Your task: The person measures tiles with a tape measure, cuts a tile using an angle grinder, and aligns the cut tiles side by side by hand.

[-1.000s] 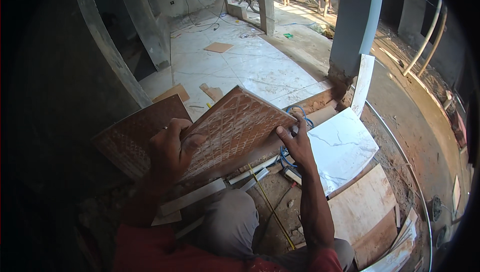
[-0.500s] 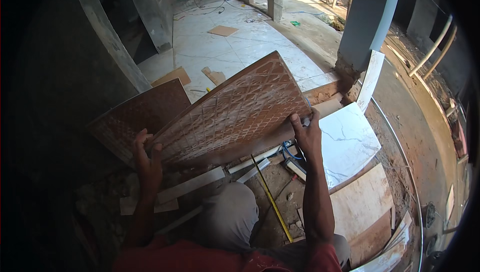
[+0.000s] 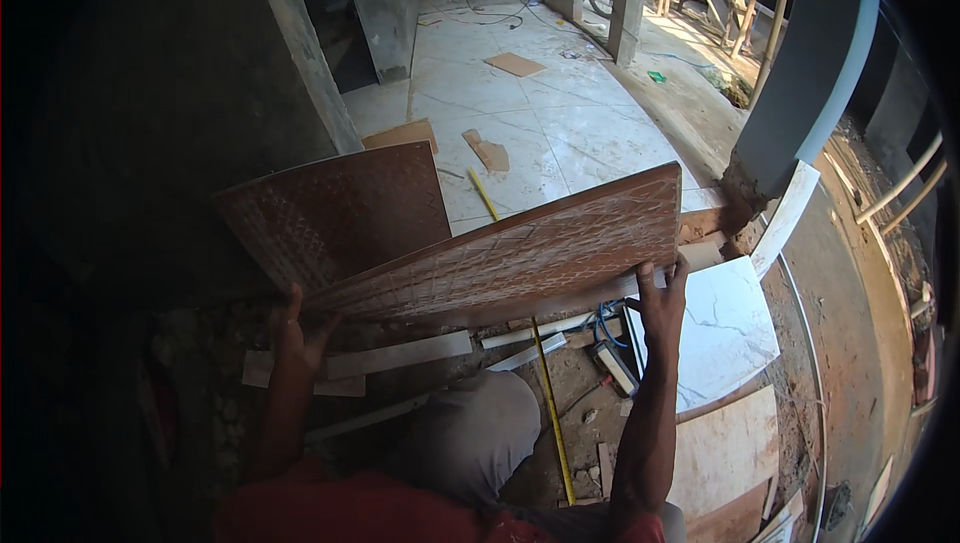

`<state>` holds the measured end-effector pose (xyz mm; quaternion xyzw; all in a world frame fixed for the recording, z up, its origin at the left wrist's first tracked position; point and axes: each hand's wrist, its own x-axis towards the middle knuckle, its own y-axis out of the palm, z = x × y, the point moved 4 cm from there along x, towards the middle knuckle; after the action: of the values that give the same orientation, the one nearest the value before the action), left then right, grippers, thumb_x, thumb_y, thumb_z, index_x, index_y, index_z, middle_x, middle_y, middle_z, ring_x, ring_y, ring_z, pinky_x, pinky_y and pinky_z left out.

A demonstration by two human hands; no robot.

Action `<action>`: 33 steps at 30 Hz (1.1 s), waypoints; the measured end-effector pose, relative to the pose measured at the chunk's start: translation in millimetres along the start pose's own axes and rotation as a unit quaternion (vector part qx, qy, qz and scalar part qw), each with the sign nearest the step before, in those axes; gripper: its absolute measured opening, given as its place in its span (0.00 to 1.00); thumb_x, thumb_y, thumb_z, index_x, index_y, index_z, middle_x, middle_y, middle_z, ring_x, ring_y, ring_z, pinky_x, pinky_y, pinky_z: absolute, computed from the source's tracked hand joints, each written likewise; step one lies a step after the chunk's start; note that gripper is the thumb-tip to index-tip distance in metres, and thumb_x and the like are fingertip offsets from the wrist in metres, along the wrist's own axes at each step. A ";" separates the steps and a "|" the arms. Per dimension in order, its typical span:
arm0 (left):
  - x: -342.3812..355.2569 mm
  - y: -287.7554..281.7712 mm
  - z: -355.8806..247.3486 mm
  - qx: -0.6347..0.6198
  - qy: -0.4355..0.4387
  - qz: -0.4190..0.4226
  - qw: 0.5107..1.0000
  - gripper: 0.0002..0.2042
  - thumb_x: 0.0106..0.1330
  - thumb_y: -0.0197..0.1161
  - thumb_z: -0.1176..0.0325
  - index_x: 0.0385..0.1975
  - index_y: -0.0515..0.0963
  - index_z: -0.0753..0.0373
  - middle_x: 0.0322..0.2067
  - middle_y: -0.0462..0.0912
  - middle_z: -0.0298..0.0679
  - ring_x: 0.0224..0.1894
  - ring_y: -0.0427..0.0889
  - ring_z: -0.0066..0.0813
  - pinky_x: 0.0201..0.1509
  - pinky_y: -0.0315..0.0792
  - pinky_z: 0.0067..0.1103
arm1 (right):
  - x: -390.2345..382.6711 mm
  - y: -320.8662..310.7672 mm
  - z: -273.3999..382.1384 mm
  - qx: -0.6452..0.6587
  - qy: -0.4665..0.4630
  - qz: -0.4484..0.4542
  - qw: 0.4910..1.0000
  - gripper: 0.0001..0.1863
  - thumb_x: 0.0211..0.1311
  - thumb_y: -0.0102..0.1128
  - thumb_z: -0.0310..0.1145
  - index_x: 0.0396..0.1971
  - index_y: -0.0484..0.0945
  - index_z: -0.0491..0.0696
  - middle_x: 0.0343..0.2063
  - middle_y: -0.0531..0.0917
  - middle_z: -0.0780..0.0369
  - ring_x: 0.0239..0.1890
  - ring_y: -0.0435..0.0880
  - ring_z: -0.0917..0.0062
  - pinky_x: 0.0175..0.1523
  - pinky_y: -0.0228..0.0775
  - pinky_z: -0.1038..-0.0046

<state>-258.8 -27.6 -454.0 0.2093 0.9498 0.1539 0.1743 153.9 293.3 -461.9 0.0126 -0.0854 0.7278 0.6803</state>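
A large floor tile [image 3: 530, 248] is held up in front of me, its brown, grid-ridged underside facing me. My left hand [image 3: 300, 341] grips its left end, fingers partly hidden by shadow and the tile edge. Around its lower right corner my right hand [image 3: 660, 308] is closed, the thumb on the near face. Behind its left part, a second brown-backed tile [image 3: 350, 208] stands tilted by the dark wall. Below the held tile, a yellow tape measure blade [image 3: 555, 423] runs across the dirt beside my knee; another yellow stretch shows beyond the tile.
White marbled tiles [image 3: 560, 133] cover the floor ahead, with brown offcuts [image 3: 515, 65] lying on them. At the right lie a white marbled tile [image 3: 715, 328] and a stained pale slab [image 3: 728, 443]. Tile strips [image 3: 400, 355] lie near my knee. A grey pillar [image 3: 795, 93] stands at the right.
The held tile has tipped to a flatter angle, its upper corner going down and right. Both hands keep their grip. My view has shifted, uncovering more of the tape blade beyond the tile.
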 end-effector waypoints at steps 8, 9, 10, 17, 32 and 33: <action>-53.8 79.6 6.3 -0.246 -0.319 0.206 0.892 0.35 0.68 0.59 0.53 0.65 0.55 0.73 0.67 0.53 0.61 0.69 0.54 0.61 0.63 0.69 0.52 | -5.5 13.7 21.3 0.017 0.019 0.053 0.998 0.54 0.55 0.66 0.62 0.69 0.48 0.43 0.62 0.62 0.40 0.49 0.80 0.58 0.40 0.83 0.65; -53.7 80.8 7.3 -0.293 -0.334 0.206 0.872 0.34 0.70 0.56 0.57 0.64 0.53 0.77 0.66 0.54 0.64 0.68 0.57 0.64 0.65 0.67 0.54 | -10.1 19.8 27.4 0.072 0.025 0.056 0.996 0.55 0.56 0.65 0.62 0.70 0.45 0.44 0.65 0.55 0.39 0.57 0.74 0.55 0.45 0.81 0.60; -54.8 79.2 4.9 -0.291 -0.338 0.206 0.871 0.34 0.70 0.56 0.57 0.64 0.53 0.77 0.66 0.54 0.64 0.68 0.57 0.64 0.65 0.67 0.54 | -11.6 21.4 33.3 0.127 0.026 0.058 0.990 0.56 0.57 0.63 0.62 0.71 0.41 0.45 0.68 0.49 0.38 0.64 0.67 0.52 0.50 0.79 0.55; -65.0 68.3 10.3 -0.386 -0.336 0.228 0.828 0.32 0.68 0.46 0.66 0.62 0.45 0.87 0.65 0.46 0.75 0.68 0.45 0.78 0.62 0.75 0.46 | 7.7 7.0 1.5 0.359 0.224 0.101 0.901 0.63 0.58 0.47 0.73 0.70 0.29 0.37 0.70 0.38 0.37 0.72 0.45 0.43 0.60 0.66 0.41; -128.8 23.7 32.2 -0.230 -0.305 0.151 0.912 0.25 0.61 0.50 0.71 0.57 0.63 0.79 0.53 0.74 0.58 0.56 0.76 0.53 0.60 0.74 0.46 | -33.8 -49.2 40.5 0.141 0.293 0.025 0.945 0.14 0.49 0.51 0.31 0.34 0.70 0.36 0.28 0.75 0.54 0.27 0.77 0.65 0.39 0.75 0.64; -138.1 26.3 32.3 -0.229 -0.315 0.168 0.906 0.25 0.61 0.50 0.71 0.57 0.62 0.78 0.53 0.75 0.55 0.58 0.75 0.51 0.63 0.71 0.45 | -35.1 -56.4 51.0 0.110 0.264 0.001 0.958 0.12 0.49 0.52 0.31 0.31 0.71 0.38 0.28 0.75 0.56 0.26 0.76 0.67 0.37 0.72 0.67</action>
<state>-119.4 -60.1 -436.4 0.3577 0.7348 0.3207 0.4788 207.5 254.8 -410.4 -0.1052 0.1778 0.7107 0.6725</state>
